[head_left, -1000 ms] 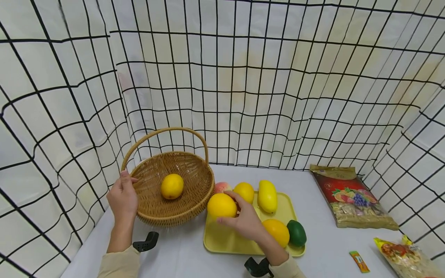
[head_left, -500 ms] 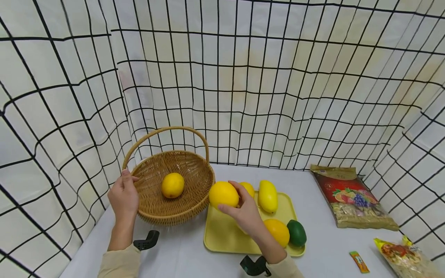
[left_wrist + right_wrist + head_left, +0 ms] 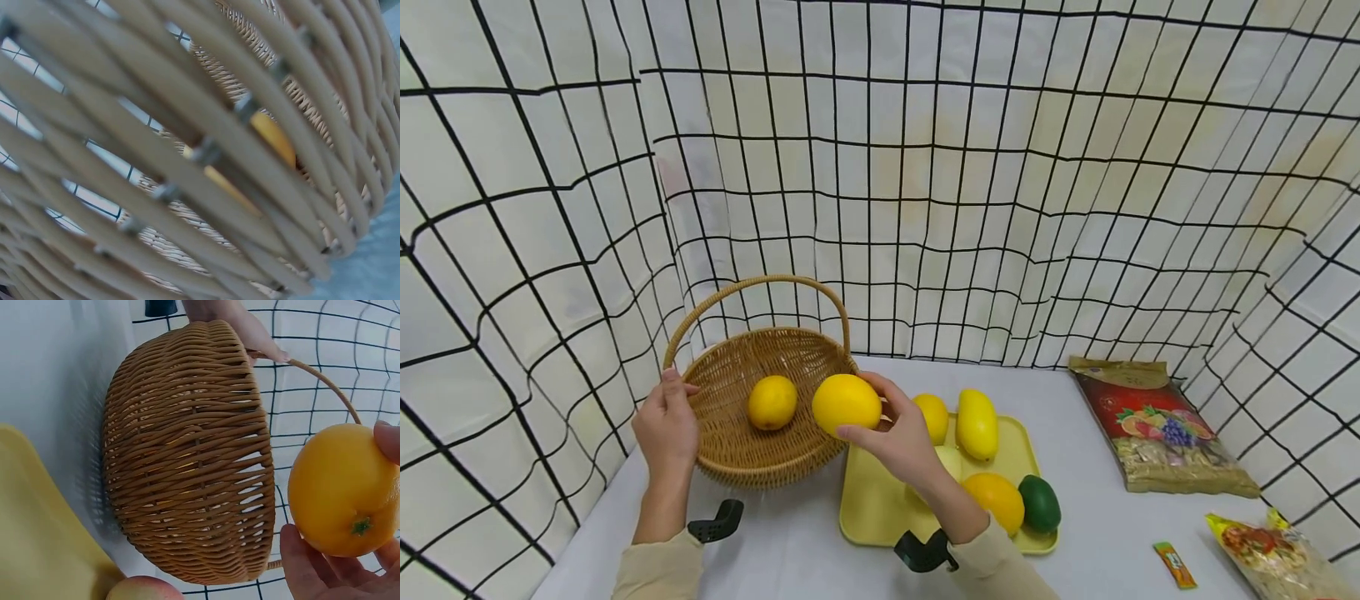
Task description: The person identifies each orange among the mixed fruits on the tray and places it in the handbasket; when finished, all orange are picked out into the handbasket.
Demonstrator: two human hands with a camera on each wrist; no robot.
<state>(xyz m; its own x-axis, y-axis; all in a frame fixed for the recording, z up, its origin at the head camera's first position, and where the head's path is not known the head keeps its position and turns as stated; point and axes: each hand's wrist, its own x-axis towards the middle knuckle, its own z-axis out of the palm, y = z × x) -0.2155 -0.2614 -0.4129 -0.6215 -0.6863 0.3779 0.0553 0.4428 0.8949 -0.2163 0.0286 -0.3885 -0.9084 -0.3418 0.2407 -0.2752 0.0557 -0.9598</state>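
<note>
The wicker basket [image 3: 808, 362] is a deep round bowl of tan-brown woven strands with little gaps between them, tipped so its mouth faces the head camera, and a thin arched handle [image 3: 775, 277] loops over it. Just right of it there's a shallow yellow tray [image 3: 872, 518], smooth with rounded corners. Left hand [image 3: 670, 425] is pinching the basket's rim at the handle's base. Right hand [image 3: 898, 429] has thumb and fingers wrapped round an orange [image 3: 842, 406], held up at the right side of the basket's mouth. Plump, slightly squashed, smooth-skinned. Another yellow-orange fruit [image 3: 772, 402] sits inside the basket. Tiniest bit: the orange's star-shaped green stem mark [image 3: 361, 525].
</note>
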